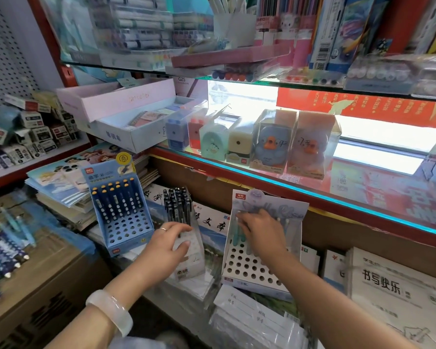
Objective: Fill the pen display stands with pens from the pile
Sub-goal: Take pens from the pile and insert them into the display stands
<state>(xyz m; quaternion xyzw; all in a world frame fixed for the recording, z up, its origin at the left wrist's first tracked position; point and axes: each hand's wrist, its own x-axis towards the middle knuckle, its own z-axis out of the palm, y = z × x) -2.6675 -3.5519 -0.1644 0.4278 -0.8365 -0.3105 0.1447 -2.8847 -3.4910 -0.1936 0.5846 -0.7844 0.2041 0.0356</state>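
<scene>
The right hand (259, 229) has its fingers (242, 219) curled on pale pens (238, 235) in the white stand (252, 268). The left hand (170, 244) fingers wrap the clear stand (189, 258) of dark pens (178, 204). The pile of pens (3, 253) lies far left on a cardboard box (48, 285).

Three pen display stands (120, 210) stand in a row. Two duck figures (271, 144) sit boxed on the glass shelf (312, 195). Two hands (168, 244) reach in
</scene>
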